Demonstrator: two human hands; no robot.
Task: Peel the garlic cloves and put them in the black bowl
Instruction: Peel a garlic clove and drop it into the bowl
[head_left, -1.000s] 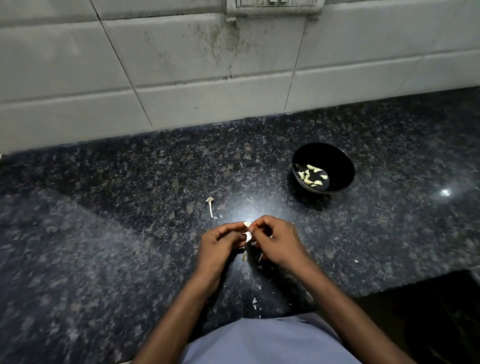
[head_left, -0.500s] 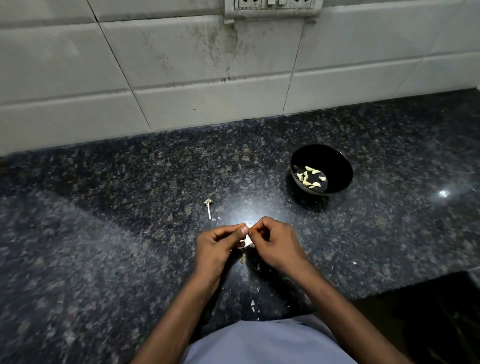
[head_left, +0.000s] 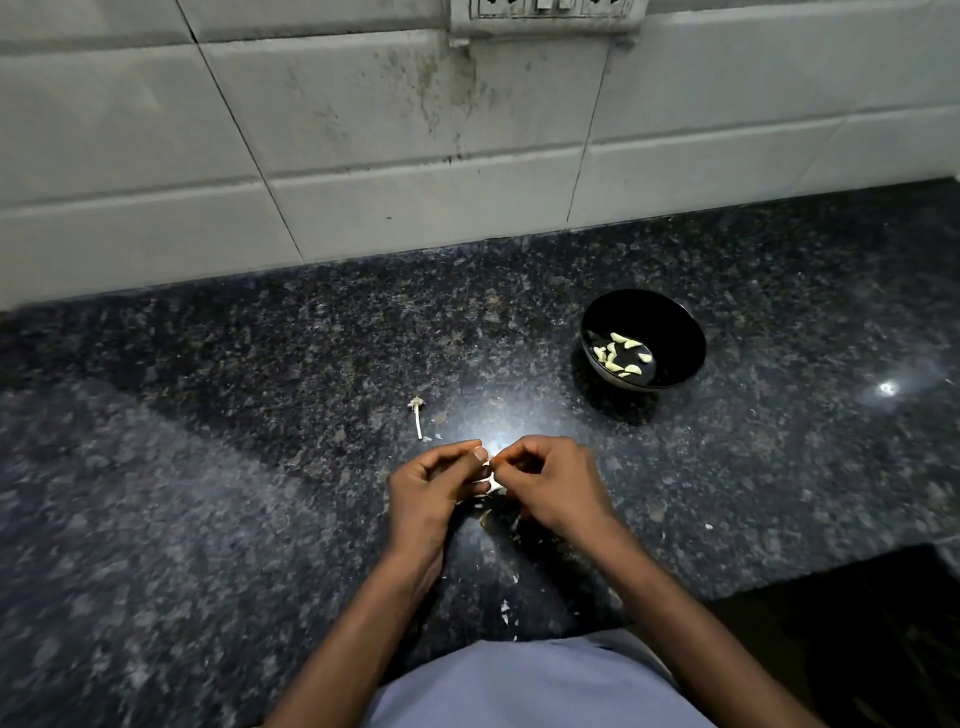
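While both hands meet over the near middle of the dark speckled worktop, a small white garlic clove sits pinched between them, just above the stone. The left hand has its fingers curled, thumb and forefinger closing on the clove from the left; its grip is clamped on the clove. The right hand mirrors it from the right, fingertips bent inward and nipping at the same clove or its skin; which of the two it touches is too small to tell. So the clove lies exactly where the two grips meet, mostly hidden by the fingertips, with only a pale sliver showing.

Well apart, beyond and to the right of the hands, stands the black bowl, upright on the worktop, with several pale peeled cloves lying in its bottom. A dried garlic stem lies on the stone just beyond the left hand, apart from it. Pale skin scraps are scattered on the worktop below the hands, near the person's light blue garment. A white tiled wall rises behind the worktop.
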